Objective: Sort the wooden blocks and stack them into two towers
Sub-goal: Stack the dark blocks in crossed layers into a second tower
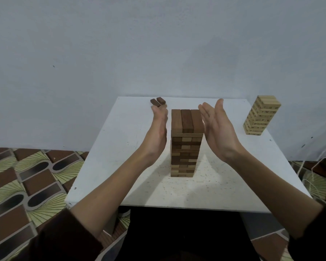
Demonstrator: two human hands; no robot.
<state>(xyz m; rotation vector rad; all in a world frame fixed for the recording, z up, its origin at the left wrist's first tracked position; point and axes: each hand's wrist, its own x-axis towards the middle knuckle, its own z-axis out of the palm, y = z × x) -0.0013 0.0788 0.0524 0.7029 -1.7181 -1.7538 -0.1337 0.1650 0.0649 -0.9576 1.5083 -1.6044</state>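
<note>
**Both hands flank the dark tower, nothing held**

Head view. A white counter (120, 147) sits against a pale blue wall (158, 44).

I see the dark tower (185, 144) standing upright at mid-counter. It is built of mixed brown and tan blocks in crossed layers. The top layer is three blocks side by side, running away from the person. The layers look squared, with no lean that I can make out.

The left hand (157, 132) stands on edge just beside the tower's left face, palm turned toward it. Its fingers (159, 112) are straight and together, released, grasping nothing. A thin gap shows between hand and wood near the top. Lower down I cannot tell whether it touches.

The right hand (217, 129) is at the tower's right side, palm facing the tower and turned slightly up. Its fingers (219, 108) are straight and a little spread, likewise released and empty. The fingertips overlap the tower's top right corner in my view, and I cannot tell whether they make contact.

The pale tower (260, 115), all light wood, stands near the far right corner of the counter, well apart from the dark one. It looks tilted, but it sits close to the edge of this wide-angle view.

Two loose dark blocks (160, 100) lie flat and side by side at the far edge of the counter. They are left of the dark tower, just beyond the left fingertips.

A dark sleeve (55, 238) covers each arm up to mid-forearm. A patterned floor (26, 176) of brown and green tiles shows to the left.
</note>
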